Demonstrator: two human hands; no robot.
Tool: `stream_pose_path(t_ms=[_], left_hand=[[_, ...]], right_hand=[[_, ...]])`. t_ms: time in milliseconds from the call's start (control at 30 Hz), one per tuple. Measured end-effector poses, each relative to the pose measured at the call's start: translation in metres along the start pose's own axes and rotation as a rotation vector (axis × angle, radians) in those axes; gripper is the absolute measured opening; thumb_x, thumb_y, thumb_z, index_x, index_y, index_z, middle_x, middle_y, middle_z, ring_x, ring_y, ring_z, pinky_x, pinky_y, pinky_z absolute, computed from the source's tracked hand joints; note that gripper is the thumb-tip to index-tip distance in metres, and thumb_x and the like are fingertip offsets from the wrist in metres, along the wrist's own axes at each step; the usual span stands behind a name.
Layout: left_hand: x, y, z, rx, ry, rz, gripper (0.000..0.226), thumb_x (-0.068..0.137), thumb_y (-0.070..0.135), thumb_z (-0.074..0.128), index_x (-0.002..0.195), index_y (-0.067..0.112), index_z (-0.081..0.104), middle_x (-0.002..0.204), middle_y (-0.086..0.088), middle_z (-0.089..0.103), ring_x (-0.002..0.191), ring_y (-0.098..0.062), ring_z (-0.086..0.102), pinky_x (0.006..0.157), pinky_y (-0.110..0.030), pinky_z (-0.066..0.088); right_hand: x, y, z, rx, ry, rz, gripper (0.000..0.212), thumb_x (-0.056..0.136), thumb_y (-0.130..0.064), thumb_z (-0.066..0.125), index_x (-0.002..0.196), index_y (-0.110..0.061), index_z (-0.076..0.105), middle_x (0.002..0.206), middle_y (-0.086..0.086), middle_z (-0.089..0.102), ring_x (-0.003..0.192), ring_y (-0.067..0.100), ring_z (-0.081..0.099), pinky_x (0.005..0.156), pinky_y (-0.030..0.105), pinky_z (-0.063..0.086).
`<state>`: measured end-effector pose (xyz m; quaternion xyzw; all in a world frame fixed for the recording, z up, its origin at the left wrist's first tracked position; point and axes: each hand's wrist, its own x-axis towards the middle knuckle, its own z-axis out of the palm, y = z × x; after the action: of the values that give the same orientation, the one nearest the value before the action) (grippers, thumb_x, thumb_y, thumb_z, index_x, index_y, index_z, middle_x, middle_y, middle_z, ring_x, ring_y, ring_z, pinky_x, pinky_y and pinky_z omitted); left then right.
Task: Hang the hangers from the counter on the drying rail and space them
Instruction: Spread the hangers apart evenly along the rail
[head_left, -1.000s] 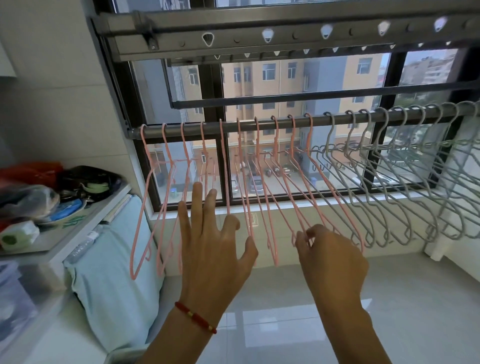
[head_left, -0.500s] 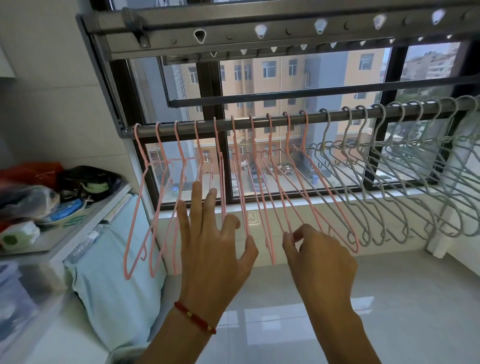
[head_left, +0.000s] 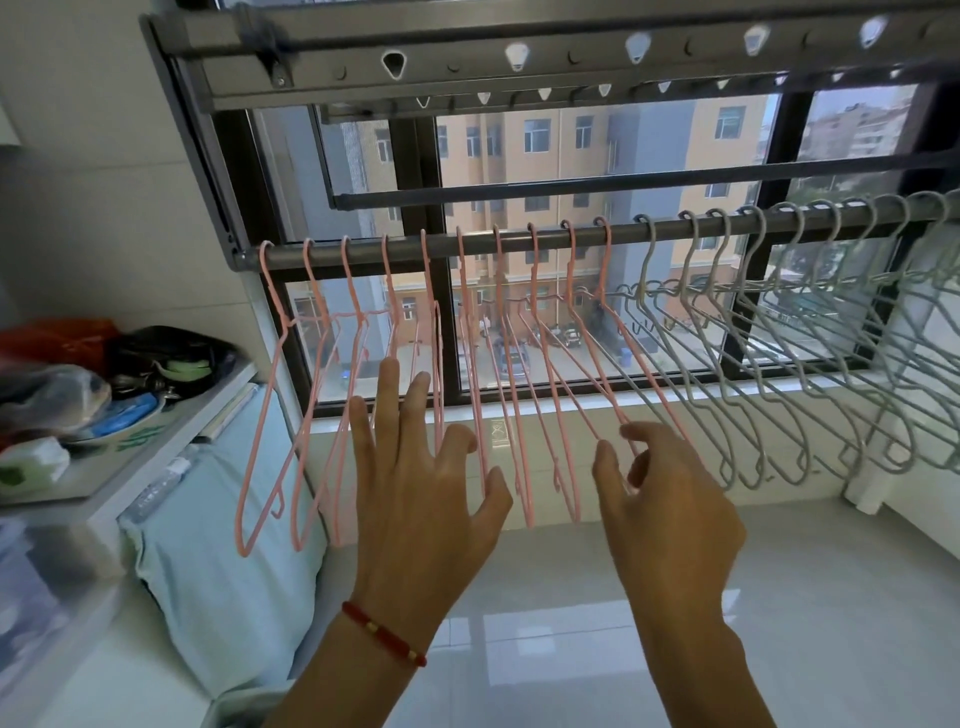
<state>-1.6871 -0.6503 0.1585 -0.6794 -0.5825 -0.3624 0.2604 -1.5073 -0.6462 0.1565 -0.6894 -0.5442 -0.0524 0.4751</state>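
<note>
A: Biggest risk w/ the drying rail (head_left: 519, 241)?

B: IMO a knock-on. Pink hangers (head_left: 498, 364) hang close along it, lower ends fanned and crossing. Shove one sideways and it could drag its neighbours, so the spacing bunches up again or a hook lifts off the rail.

A: And the grey ones?

B: Grey hangers (head_left: 779, 338) fill the rail from the last pink hook on, overlapping even more. Push pink that way and they'd prob tangle.

A: Grips?

B: Left hand (head_left: 415, 499) below the rail, fingers straight and spread, holding nothing; fingertips lie over the wires, can't tell if they touch. Right hand (head_left: 670, 514) also below the rail, under the last pink hooks, thumb and forefinger parted a little round a pink wire end, not clearly pinching it.

A: How do they look?

B: Thin wire, pink coated, hooks all over the rail, roughly evenly spaced. Light stuff, should swing easily.

A: Small stuff?

B: Red bracelet (head_left: 384, 634) on the left wrist, could snag a wire end.
</note>
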Motion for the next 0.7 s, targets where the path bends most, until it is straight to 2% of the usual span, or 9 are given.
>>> stream_pose_path(t_ms=[100,200,300,367,500,600,700], left_hand=[[0.000,0.003,0.000,0.003,-0.004,0.003,0.031,0.081,0.044,0.067,0.096,0.018,0.074,0.154,-0.020,0.047,0.155,-0.039,0.017,0.122,-0.067,0.015],[0.000,0.005,0.001,-0.003,-0.008,0.006,0.031,0.082,0.044,0.065,0.096,0.018,0.074,0.155,-0.020,0.045,0.155,-0.039,0.016,0.121,-0.068,0.017],[0.001,0.008,0.001,-0.001,-0.017,0.006,0.031,0.083,0.044,0.064,0.097,0.017,0.074,0.155,-0.021,0.045,0.156,-0.039,0.015,0.120,-0.068,0.019],[0.001,0.010,0.002,-0.003,-0.019,0.006,0.032,0.084,0.044,0.061,0.097,0.018,0.074,0.155,-0.021,0.044,0.156,-0.039,0.014,0.119,-0.068,0.020],[0.001,0.012,0.003,-0.002,-0.016,0.005,0.040,0.087,0.049,0.049,0.098,0.019,0.073,0.154,-0.022,0.045,0.155,-0.039,0.016,0.119,-0.069,0.021],[0.000,0.014,0.004,0.012,-0.022,0.007,0.034,0.084,0.047,0.061,0.098,0.019,0.074,0.154,-0.022,0.046,0.155,-0.040,0.018,0.119,-0.068,0.021],[0.000,0.015,0.004,0.007,-0.022,0.012,0.033,0.082,0.045,0.064,0.097,0.018,0.074,0.153,-0.022,0.047,0.155,-0.040,0.019,0.119,-0.068,0.020]], right_hand=[[0.007,0.010,-0.005,-0.066,0.005,0.016,0.034,0.095,-0.045,0.059,0.119,-0.022,0.066,0.094,-0.001,0.071,0.071,0.017,0.065,0.065,0.029,0.048],[0.010,0.016,-0.004,-0.140,-0.078,0.042,0.033,0.097,-0.047,0.056,0.113,-0.022,0.070,0.093,-0.001,0.074,0.073,0.017,0.067,0.065,0.027,0.046],[0.010,0.019,-0.002,-0.176,-0.131,0.052,0.029,0.098,-0.045,0.054,0.102,-0.023,0.072,0.085,-0.004,0.073,0.062,0.013,0.057,0.059,0.022,0.037],[0.008,0.020,-0.002,-0.176,-0.136,0.042,0.030,0.098,-0.046,0.054,0.100,-0.023,0.073,0.082,-0.005,0.072,0.061,0.011,0.056,0.057,0.020,0.034],[0.006,0.016,-0.002,-0.180,-0.150,0.026,0.029,0.098,-0.047,0.052,0.097,-0.026,0.071,0.077,-0.009,0.067,0.058,0.008,0.051,0.050,0.015,0.020],[0.004,0.016,0.000,-0.171,-0.142,0.009,0.028,0.098,-0.048,0.053,0.097,-0.027,0.072,0.076,-0.010,0.068,0.057,0.008,0.052,0.050,0.014,0.020],[0.003,0.015,0.002,-0.167,-0.150,0.008,0.028,0.098,-0.049,0.052,0.097,-0.028,0.071,0.076,-0.010,0.068,0.060,0.008,0.055,0.051,0.015,0.022]])
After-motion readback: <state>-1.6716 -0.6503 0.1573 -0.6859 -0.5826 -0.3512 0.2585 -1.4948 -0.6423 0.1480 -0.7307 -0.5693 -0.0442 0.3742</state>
